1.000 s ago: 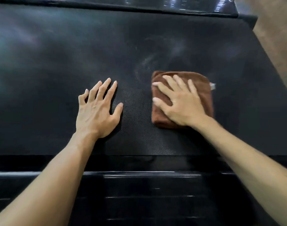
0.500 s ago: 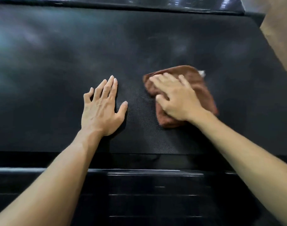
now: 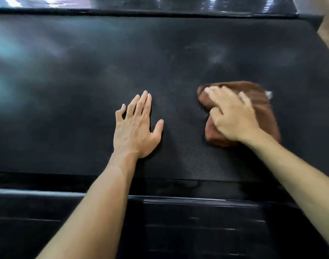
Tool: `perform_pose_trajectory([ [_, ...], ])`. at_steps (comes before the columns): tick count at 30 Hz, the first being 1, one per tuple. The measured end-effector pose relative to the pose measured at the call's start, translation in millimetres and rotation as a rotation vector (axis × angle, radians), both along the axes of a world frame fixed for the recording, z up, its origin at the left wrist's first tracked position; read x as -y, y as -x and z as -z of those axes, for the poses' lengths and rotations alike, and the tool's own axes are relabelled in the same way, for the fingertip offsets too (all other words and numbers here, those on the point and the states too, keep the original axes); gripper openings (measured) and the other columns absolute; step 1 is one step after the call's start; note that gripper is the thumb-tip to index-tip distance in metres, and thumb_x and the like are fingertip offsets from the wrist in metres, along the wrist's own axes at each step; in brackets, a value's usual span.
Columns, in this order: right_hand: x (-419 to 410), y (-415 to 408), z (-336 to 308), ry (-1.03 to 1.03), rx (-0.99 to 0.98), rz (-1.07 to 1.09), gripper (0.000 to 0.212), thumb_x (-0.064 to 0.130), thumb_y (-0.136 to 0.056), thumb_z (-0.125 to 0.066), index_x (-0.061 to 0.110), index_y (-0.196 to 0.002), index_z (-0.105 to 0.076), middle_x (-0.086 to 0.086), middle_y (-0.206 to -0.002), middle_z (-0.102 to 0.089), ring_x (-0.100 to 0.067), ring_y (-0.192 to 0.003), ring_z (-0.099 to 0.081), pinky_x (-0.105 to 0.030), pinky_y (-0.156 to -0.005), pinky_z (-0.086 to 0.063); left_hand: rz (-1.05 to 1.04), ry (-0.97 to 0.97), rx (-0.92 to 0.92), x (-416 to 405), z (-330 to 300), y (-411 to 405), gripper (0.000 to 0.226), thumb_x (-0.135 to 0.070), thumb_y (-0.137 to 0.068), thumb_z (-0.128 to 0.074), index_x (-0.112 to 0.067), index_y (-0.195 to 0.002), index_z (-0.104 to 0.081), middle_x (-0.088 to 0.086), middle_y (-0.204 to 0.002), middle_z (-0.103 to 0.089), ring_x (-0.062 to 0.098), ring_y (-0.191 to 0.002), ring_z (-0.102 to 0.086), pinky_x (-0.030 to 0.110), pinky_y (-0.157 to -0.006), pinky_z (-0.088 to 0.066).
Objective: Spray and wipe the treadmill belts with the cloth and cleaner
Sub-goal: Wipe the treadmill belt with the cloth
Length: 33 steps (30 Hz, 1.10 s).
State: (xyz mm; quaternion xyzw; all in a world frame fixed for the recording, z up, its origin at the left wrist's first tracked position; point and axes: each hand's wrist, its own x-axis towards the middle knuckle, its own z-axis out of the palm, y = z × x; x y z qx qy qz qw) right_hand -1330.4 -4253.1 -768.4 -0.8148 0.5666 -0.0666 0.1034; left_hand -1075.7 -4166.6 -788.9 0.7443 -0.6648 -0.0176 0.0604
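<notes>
A black textured treadmill belt (image 3: 85,90) fills most of the view. On its right half lies a folded brown cloth (image 3: 261,101), blurred by motion. My right hand (image 3: 232,114) presses down on the cloth with fingers spread and pointing up-left, covering its middle. My left hand (image 3: 135,128) rests flat on the bare belt to the left of the cloth, fingers straight, holding nothing. Faint pale smears (image 3: 216,57) show on the belt above the cloth. No cleaner bottle is in view.
A glossy black side rail (image 3: 178,221) runs along the near edge of the belt. Another dark rail (image 3: 160,11) borders the far edge. A strip of tan floor (image 3: 328,30) shows at the upper right corner.
My right hand has slid the cloth to the right across the belt, and the cloth has turned and bunched slightly. My left hand has stayed flat in the same place.
</notes>
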Motion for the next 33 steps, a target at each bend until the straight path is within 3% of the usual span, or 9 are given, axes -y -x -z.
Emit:
perform_pose_trajectory([
  [4,95,-29,-7,-0.008,-0.026,0.214,0.06,0.035,-0.104,-0.025,0.029,-0.164,-0.022,0.006,-0.172,-0.018,-0.02,-0.158,-0.015,-0.056,-0.126,-0.003,0.007,-0.01,-0.002,1,0,-1,0.083,-0.062,-0.093,-0.015,-0.019,-0.164,-0.011,-0.009,-0.172,-0.006,0.012,-0.157,-0.005,0.044,-0.125,-0.01],
  [8,81,-86,-8,-0.016,-0.027,-0.066,0.06,0.033,-0.103,-0.03,0.029,-0.162,-0.027,0.007,-0.169,-0.026,-0.018,-0.156,-0.019,-0.054,-0.125,-0.005,0.011,-0.011,0.001,1,0,-2,0.084,-0.063,-0.092,-0.013,-0.019,-0.164,-0.011,-0.009,-0.172,-0.006,0.012,-0.157,-0.005,0.044,-0.124,-0.01],
  [12,-10,-41,-2,-0.052,0.056,-0.28,0.07,0.041,-0.091,-0.025,0.037,-0.161,-0.03,0.018,-0.168,-0.025,-0.006,-0.156,-0.015,-0.047,-0.128,-0.002,0.007,-0.002,0.003,1,0,-1,0.084,-0.062,-0.093,-0.015,-0.018,-0.164,-0.012,-0.008,-0.172,-0.006,0.013,-0.157,-0.005,0.044,-0.123,-0.01],
  [15,15,-5,3,0.003,-0.005,-0.031,0.067,0.038,-0.095,-0.024,0.035,-0.161,-0.028,0.015,-0.169,-0.023,-0.011,-0.157,-0.017,-0.05,-0.127,-0.004,0.009,0.013,0.001,2,2,-2,0.084,-0.063,-0.093,-0.014,-0.018,-0.164,-0.012,-0.008,-0.172,-0.007,0.013,-0.157,-0.006,0.045,-0.124,-0.01],
  [18,86,-25,-3,0.0,-0.032,0.188,0.061,0.035,-0.104,-0.025,0.029,-0.164,-0.022,0.007,-0.172,-0.018,-0.018,-0.158,-0.014,-0.055,-0.127,-0.003,0.01,0.009,0.0,1,2,-1,0.085,-0.063,-0.092,-0.013,-0.018,-0.164,-0.012,-0.008,-0.171,-0.007,0.012,-0.157,-0.006,0.044,-0.124,-0.011],
  [23,78,-103,-7,-0.002,-0.032,-0.123,0.061,0.033,-0.102,-0.032,0.031,-0.162,-0.027,0.007,-0.168,-0.027,-0.017,-0.156,-0.019,-0.055,-0.126,-0.005,0.01,0.001,0.001,2,1,-1,0.085,-0.064,-0.091,-0.013,-0.019,-0.164,-0.012,-0.008,-0.172,-0.007,0.012,-0.157,-0.006,0.044,-0.123,-0.012],
  [27,-15,-51,-2,-0.024,0.048,-0.305,0.068,0.039,-0.092,-0.03,0.039,-0.16,-0.031,0.016,-0.167,-0.029,-0.008,-0.155,-0.02,-0.048,-0.128,-0.007,0.009,0.005,-0.001,1,1,-1,0.084,-0.063,-0.093,-0.014,-0.018,-0.164,-0.011,-0.007,-0.172,-0.006,0.012,-0.157,-0.005,0.043,-0.123,-0.01],
  [29,-16,-14,4,0.003,0.048,-0.17,0.067,0.038,-0.091,-0.032,0.039,-0.158,-0.035,0.016,-0.166,-0.032,-0.009,-0.154,-0.023,-0.048,-0.126,-0.01,0.012,0.006,-0.005,1,1,-1,0.084,-0.062,-0.093,-0.015,-0.017,-0.164,-0.011,-0.007,-0.172,-0.006,0.013,-0.157,-0.005,0.044,-0.123,-0.01],
  [33,85,-21,-3,-0.006,0.018,0.167,0.062,0.037,-0.099,-0.026,0.032,-0.161,-0.029,0.007,-0.17,-0.024,-0.017,-0.157,-0.018,-0.055,-0.127,-0.006,0.019,0.002,-0.009,1,2,-1,0.084,-0.062,-0.093,-0.014,-0.017,-0.164,-0.012,-0.008,-0.172,-0.007,0.012,-0.157,-0.005,0.044,-0.124,-0.01],
])
